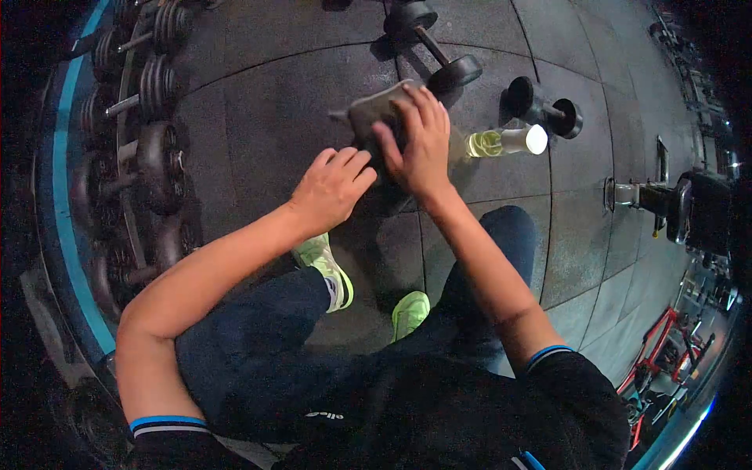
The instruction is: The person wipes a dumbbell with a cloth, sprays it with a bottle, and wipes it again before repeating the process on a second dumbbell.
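Observation:
A flat, dark grey pouch-like thing (368,114) with rounded corners and a small tab at its left end is raised above the floor in front of me. My right hand (419,141) grips it from the right, fingers laid over its upper face and thumb across its middle. Just below its lower left edge is my left hand (335,182), fingers curled inward; what they pinch is hidden in the dark. To the right of my right hand, a clear bottle (486,144) of yellow-green liquid with a white cap (536,139) appears tilted or distorted by the lens.
Two dumbbells (452,72) (546,109) lie on the dark rubber floor tiles ahead. A dumbbell rack (129,184) runs along the left. Gym equipment (681,207) stands at right. My legs and light green shoes (325,266) are below my hands.

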Motion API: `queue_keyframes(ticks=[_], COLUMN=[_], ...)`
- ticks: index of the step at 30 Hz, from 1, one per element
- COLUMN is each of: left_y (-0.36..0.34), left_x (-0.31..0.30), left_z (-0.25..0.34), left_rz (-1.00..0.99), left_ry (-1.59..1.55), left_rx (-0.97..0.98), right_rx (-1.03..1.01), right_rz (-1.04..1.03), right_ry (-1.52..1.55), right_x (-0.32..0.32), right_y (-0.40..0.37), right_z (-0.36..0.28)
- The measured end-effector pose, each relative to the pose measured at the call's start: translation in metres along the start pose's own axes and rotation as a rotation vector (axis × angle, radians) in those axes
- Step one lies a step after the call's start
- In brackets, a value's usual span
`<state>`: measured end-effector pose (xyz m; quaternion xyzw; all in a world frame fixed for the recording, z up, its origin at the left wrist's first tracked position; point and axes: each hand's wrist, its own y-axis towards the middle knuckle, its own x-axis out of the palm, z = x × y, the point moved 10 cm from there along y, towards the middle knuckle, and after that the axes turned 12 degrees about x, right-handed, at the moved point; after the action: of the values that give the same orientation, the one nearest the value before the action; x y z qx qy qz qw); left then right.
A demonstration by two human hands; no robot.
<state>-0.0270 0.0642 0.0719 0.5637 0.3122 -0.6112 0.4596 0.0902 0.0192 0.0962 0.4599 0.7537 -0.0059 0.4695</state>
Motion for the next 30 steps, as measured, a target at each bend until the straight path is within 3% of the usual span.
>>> queue_keyframes(ticks=[3, 4, 7, 10, 11, 14, 15, 18, 20, 22, 24, 28, 30], left_y=[0.012, 0.006, 0.007, 0.015, 0.017, 0.037, 0.041, 0.047, 0.045, 0.044, 0.045, 0.048, 0.043], left_x=[-0.021, -0.017, -0.041, -0.033, -0.026, 0.009, 0.025, 0.048, 0.054, 0.058, 0.057, 0.055, 0.058], left_z=[-0.015, -0.033, -0.092, -0.137, -0.148, -0.148, -0.142, -0.127, -0.125, -0.128, -0.131, -0.125, -0.117], left_rz=[-0.19, -0.206, -0.033, 0.095, 0.136, 0.089, -0.031, 0.0, -0.008, -0.013, -0.04, -0.026, 0.027], left_ry=[-0.413, -0.369, -0.422, -0.462, -0.468, -0.605, -0.686, -0.697, -0.749, -0.798, -0.813, -0.759, -0.768], left_rx=[0.012, -0.042, -0.257, -0.418, -0.466, -0.454, -0.485, -0.468, -0.497, -0.488, -0.472, -0.488, -0.614], right_rx=[0.041, 0.047, 0.031, -0.242, -0.234, -0.252, -0.233, -0.173, 0.134, 0.741, 0.916, 0.737, 0.643], right_rz=[-0.201, -0.237, -0.304, -0.427, -0.468, -0.565, -0.583, -0.621, -0.657, -0.427, -0.229, 0.12, -0.097], right_ry=[-0.181, -0.218, -0.265, -0.366, -0.263, -0.228, -0.188, -0.187, -0.057, 0.133, 0.163, 0.546, 0.541], right_x=[0.018, 0.017, 0.023, 0.039, 0.036, 0.021, 0.011, -0.015, -0.025, -0.046, -0.072, -0.092, -0.046], right_y=[-0.03, -0.033, -0.035, -0.062, -0.071, -0.102, -0.11, -0.133, -0.147, -0.157, -0.139, -0.071, -0.049], right_z=[-0.009, -0.014, -0.019, -0.024, -0.024, -0.018, -0.015, 0.008, 0.055, 0.123, 0.149, 0.103, 0.088])
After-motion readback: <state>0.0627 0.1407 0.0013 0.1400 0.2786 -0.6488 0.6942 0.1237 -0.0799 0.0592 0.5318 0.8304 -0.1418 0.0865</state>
